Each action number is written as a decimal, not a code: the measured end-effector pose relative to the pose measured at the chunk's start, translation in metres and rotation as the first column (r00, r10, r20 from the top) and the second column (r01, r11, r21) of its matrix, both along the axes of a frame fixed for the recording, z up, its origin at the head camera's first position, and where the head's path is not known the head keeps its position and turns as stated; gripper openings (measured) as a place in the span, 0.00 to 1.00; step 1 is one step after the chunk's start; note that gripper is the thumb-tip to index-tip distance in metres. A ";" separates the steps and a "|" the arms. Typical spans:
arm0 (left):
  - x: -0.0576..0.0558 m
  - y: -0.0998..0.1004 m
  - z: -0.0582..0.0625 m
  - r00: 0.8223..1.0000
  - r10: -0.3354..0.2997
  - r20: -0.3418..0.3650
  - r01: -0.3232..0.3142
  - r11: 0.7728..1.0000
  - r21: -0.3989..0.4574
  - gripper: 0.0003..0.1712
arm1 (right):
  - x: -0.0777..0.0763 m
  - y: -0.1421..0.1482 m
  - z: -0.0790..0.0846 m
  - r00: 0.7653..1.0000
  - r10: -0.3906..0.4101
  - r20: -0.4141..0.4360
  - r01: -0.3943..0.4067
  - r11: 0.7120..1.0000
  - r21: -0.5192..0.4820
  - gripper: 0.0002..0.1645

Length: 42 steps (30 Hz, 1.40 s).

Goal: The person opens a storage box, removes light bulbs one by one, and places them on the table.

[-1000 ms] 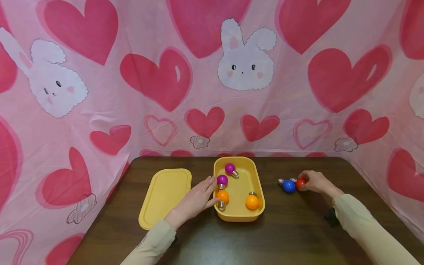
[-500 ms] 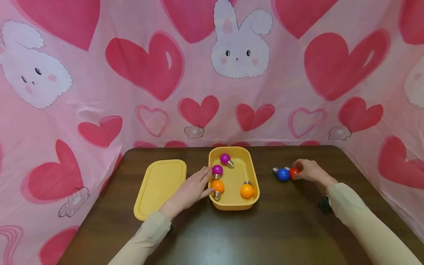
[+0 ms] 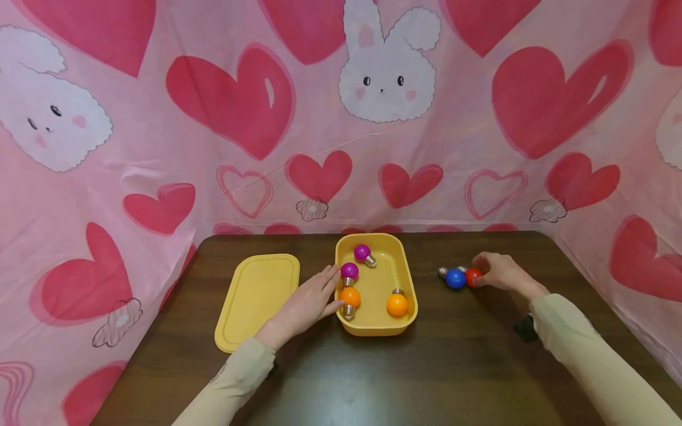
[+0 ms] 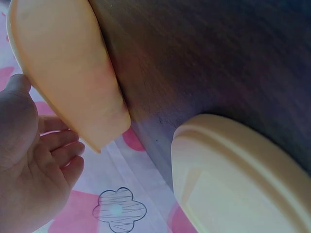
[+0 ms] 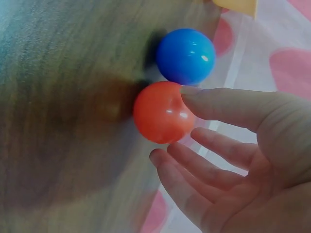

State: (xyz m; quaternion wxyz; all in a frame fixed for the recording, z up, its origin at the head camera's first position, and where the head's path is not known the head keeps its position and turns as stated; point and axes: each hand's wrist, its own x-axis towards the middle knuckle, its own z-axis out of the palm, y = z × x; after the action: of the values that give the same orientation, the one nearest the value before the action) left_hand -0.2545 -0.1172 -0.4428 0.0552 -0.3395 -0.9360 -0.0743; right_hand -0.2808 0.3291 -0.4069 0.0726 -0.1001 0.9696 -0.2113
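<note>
A yellow box [image 3: 376,329] stands mid-table with two purple light bulbs, one [image 3: 362,253] near its far end, and two orange light bulbs, one [image 3: 397,305] at the near right. Along the box's left rim rests my left hand [image 3: 306,302], fingers extended; the left wrist view shows them against the rim. To the right, a red light bulb [image 5: 163,112] lies on the table beside a blue light bulb [image 5: 185,56]. My right hand [image 3: 503,274] has its thumb and bent fingers around the red bulb, thumb touching it. The bulb's underside is hidden.
A yellow lid [image 3: 258,299] lies flat left of the box, close to my left forearm. The dark wooden table [image 3: 341,378] ends at the back against a pink cloth [image 3: 319,136] with hearts and rabbits, which also hangs at both sides.
The head view has tilted and shifted slightly, so everything appears higher in it. Both hands keep their places, the left at the box rim and the right at the red light bulb.
</note>
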 end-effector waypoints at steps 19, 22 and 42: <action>0.000 0.000 0.001 0.999 -0.021 -0.040 0.021 1.000 0.020 0.41 | 0.003 -0.020 0.023 0.990 0.085 -0.110 -0.082 0.996 0.029 0.29; 0.000 0.000 0.001 0.999 -0.016 -0.030 0.017 1.000 0.020 0.42 | 0.006 -0.027 0.027 0.986 0.105 -0.131 -0.104 0.994 0.015 0.28; 0.000 0.000 0.001 1.000 0.005 -0.009 -0.005 1.000 0.010 0.43 | 0.015 -0.122 0.035 0.926 0.317 -0.202 -0.327 0.945 -0.018 0.22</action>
State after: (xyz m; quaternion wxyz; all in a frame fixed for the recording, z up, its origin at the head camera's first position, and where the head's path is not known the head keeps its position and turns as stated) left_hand -0.2547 -0.1176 -0.4420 0.0612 -0.3371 -0.9363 -0.0775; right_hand -0.2659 0.2072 -0.3720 0.0075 -0.2802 0.9366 -0.2103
